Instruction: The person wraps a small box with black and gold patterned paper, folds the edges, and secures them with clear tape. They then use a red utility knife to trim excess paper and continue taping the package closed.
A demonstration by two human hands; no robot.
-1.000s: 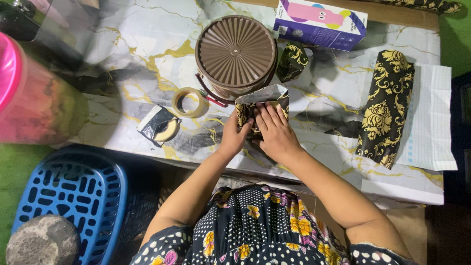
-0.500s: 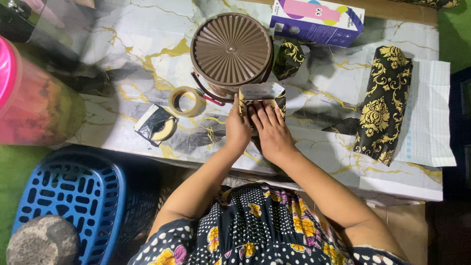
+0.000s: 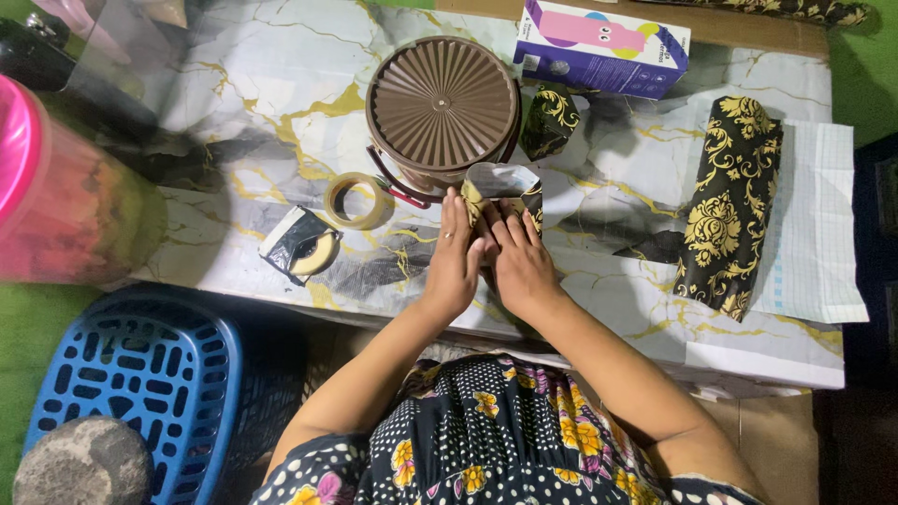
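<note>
A small object half wrapped in black paper with a gold floral print (image 3: 502,187) lies on the marble-patterned table (image 3: 234,112). Its white inner side shows at the top flap. My left hand (image 3: 456,260) presses on its left side, fingers flat. My right hand (image 3: 520,266) lies over its lower right part, fingers spread on the paper. A ring shows on my left hand. The two hands touch each other over the package.
A round brown ribbed container (image 3: 441,105) stands just behind the package. A tape roll (image 3: 355,201) and a black tape dispenser (image 3: 301,245) lie left. A rolled sheet of the same paper (image 3: 725,206) lies right. A purple box (image 3: 603,47), a blue basket (image 3: 131,383) and a pink-lidded jar (image 3: 56,196) are around.
My hands have shifted slightly on the package and the top flap now stands up, showing its white underside. The camera view has drifted a little.
</note>
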